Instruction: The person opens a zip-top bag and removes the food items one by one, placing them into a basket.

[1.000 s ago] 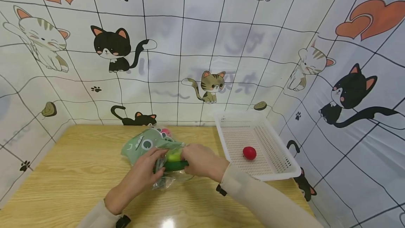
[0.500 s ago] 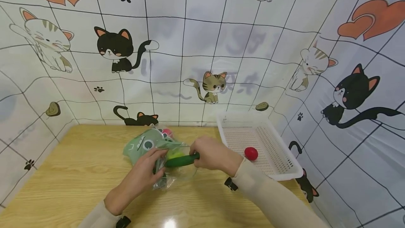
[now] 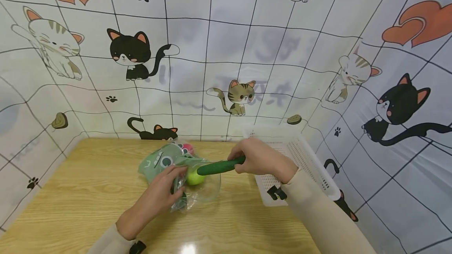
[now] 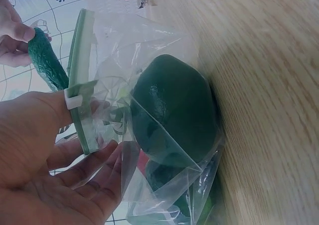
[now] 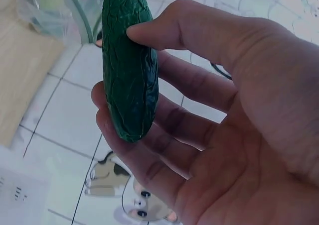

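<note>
A green cucumber (image 3: pixel 220 166) is pinched at one end by the right hand (image 3: pixel 265 159); its other end points at the bag's mouth. In the right wrist view thumb and fingers hold the wrinkled cucumber (image 5: pixel 130 65). The left hand (image 3: pixel 164 189) grips the edge of a clear and green zip bag (image 3: pixel 155 162), its cartoon face up. Inside the bag lie a yellow-green round item (image 3: pixel 195 177) and something pink (image 3: pixel 188 149). The left wrist view shows a large dark green item (image 4: pixel 172 110) through the plastic, beside the left hand (image 4: pixel 70 160).
A white perforated basket (image 3: pixel 310 160) stands on the right of the wooden table (image 3: pixel 88 191), partly hidden by the right hand and forearm. Behind the table hangs a white cloth (image 3: pixel 190 42) with a grid and cartoon cats.
The right hand has drawn the cucumber out of the bag, moving right and up to the basket's near-left side. The red item in the basket is now hidden. The left hand has stayed put.
</note>
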Tool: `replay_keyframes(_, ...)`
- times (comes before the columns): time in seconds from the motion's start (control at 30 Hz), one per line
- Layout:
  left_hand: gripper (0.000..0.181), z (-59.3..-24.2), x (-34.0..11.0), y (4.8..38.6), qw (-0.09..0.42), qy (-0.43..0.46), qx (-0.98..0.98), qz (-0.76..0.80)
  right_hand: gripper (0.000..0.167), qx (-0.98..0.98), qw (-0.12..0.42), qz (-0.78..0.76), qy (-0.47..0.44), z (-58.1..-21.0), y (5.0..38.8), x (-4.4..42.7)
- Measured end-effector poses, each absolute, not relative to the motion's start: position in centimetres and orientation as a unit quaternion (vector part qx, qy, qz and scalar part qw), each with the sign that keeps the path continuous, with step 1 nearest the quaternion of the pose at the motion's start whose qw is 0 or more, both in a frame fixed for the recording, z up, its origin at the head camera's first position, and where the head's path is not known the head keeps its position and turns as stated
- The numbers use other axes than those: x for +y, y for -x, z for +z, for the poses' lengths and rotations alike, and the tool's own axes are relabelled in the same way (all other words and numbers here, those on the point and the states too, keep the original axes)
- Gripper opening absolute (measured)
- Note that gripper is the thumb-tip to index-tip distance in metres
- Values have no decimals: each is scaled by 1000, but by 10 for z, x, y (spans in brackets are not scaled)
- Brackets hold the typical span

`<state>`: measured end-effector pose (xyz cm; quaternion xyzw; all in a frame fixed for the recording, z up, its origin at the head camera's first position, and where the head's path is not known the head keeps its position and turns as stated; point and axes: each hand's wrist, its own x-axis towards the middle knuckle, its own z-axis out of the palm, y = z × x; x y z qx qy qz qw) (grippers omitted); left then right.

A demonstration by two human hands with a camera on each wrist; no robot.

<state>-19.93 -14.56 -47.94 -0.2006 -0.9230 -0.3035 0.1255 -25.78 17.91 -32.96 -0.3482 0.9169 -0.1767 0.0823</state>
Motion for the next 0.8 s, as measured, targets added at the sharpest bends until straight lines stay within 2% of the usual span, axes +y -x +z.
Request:
replay_keyframes(0.27,57,-480,-145,200,124,198,-925,-300,17,933,67,-195,295,-323,268,203)
replay_keyframes(0.8,57,-478,-145,198,129,201,-925,-296,23,966,51,-173,186,-332,296,251)
